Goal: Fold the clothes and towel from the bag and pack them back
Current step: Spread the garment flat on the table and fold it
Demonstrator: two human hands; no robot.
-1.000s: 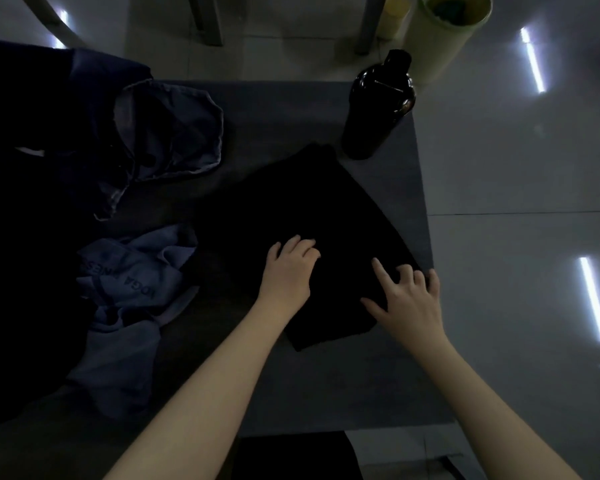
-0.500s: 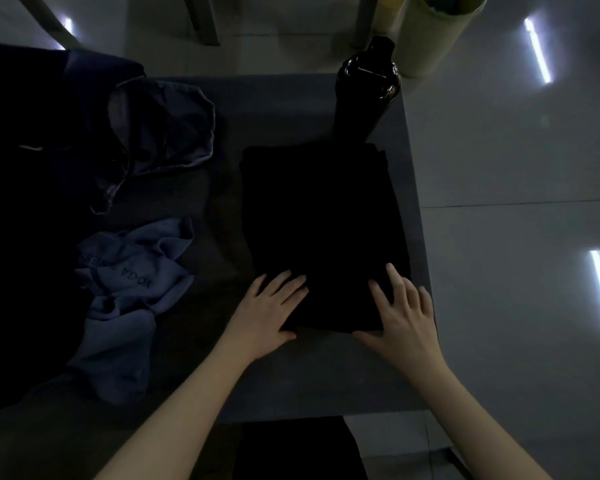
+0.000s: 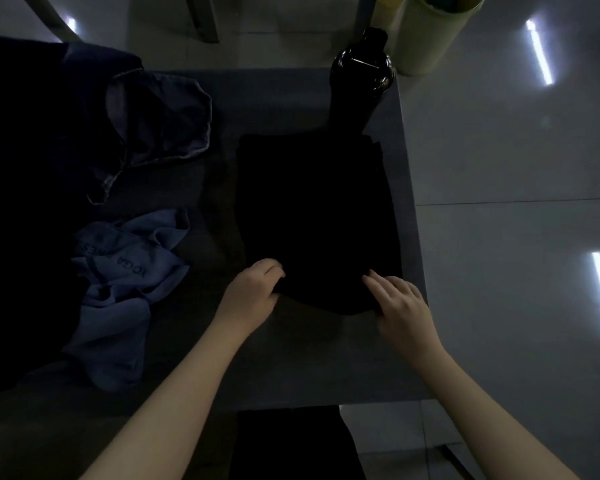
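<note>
1. Black garment [image 3: 316, 220] lies flat as a rough rectangle along the right edge of the tabletop [image 3: 291, 358]. Its far end reaches the dark bottle [image 3: 361, 74] at the far right corner, but the dim light hides whether they touch.
2. Your left hand [image 3: 253, 292] is at the garment's near left corner, fingers curled over the hem and gripping it.
3. Your right hand [image 3: 400, 303] rests on the near right corner, fingers nearly straight and spread on the cloth. You cannot tell whether the thumb is tucked under the edge.
4. The step in hand looks like another fold of this garment, since the near edge bows up slightly between your hands.
5. The next move calls for lifting both near corners together and carrying them evenly toward the far end. Stop short of the bottle so you don't knock it.
6. More folding appears to remain. The blue towel [image 3: 125, 278] sits crumpled toward the left edge, and a denim-blue piece [image 3: 160, 123] lies unfolded toward the far left corner.
</note>
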